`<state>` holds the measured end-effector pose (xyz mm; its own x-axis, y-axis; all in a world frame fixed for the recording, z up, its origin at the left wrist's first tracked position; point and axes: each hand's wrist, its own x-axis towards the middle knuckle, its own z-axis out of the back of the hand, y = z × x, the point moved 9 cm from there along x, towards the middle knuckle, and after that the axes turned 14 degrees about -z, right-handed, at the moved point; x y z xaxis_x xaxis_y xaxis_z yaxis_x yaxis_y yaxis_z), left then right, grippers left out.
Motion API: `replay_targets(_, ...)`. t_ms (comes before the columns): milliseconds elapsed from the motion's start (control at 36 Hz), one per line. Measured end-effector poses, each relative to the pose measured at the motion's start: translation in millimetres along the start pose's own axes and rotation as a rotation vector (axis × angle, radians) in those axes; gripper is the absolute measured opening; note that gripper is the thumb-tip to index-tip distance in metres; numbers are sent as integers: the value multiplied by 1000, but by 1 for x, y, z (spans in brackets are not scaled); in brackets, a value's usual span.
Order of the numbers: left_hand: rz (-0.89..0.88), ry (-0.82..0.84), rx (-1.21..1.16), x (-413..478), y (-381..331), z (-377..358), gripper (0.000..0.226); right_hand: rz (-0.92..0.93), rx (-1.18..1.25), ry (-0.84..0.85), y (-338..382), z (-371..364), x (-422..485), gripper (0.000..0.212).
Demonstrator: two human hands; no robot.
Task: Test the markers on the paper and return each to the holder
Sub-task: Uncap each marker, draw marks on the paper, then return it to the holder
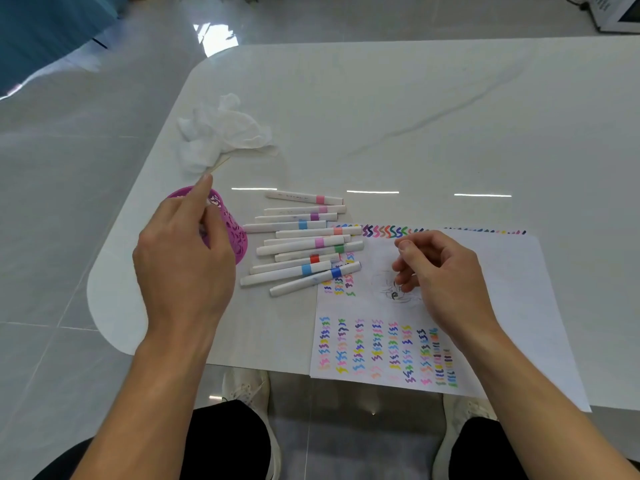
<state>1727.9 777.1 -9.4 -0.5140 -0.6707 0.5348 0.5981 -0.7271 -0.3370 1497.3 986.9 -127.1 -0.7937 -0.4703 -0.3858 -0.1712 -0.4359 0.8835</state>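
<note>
White markers [301, 251], each with a coloured band near its cap (pink, purple, blue, orange, green, red), lie capped in a loose pile on a table [415, 116], roughly parallel to each other. They sit between a magenta holder [230, 233] and a sheet of paper [519, 306], and some lie across the sheet's left edge.

The left hand [183, 261] hovers over the holder and hides most of it. Its index finger points away and the other fingers curl; whether they pinch anything cannot be told. The right hand [440, 271] rests on the paper, fingers loosely curled, nothing visible in them.

A crumpled white tissue [221, 133] lies beyond the holder.

The holder is perforated plastic. The paper carries rows of bright squiggles and overhangs the glossy, marble-veined, round-cornered tabletop.
</note>
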Motion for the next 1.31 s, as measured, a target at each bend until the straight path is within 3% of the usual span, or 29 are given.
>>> replay_targets(278,3,31,22,1,-5,-2,43,-7,13,7,-1,0,0,10)
replay_targets(639,-306,-88,-70,0,-52,4,37,-2,-10,-8,1,6,-2,10)
replay_targets(778,-399,84,-108,-9,-68,-21,26,-8,-7,-13,0,8,-2,10)
replay_targets(889,-373,312,-131,-20,-75,-48,15,-14,7,-14,0,9,-2,10)
replay_targets(1083,-289,620,-96,-43,-77,-88,24,-18,22,-9,-1,11,-2,10)
replay_targets(1306,-270,656,-70,-46,-77,-100,23,-21,21,-2,-3,14,0,10)
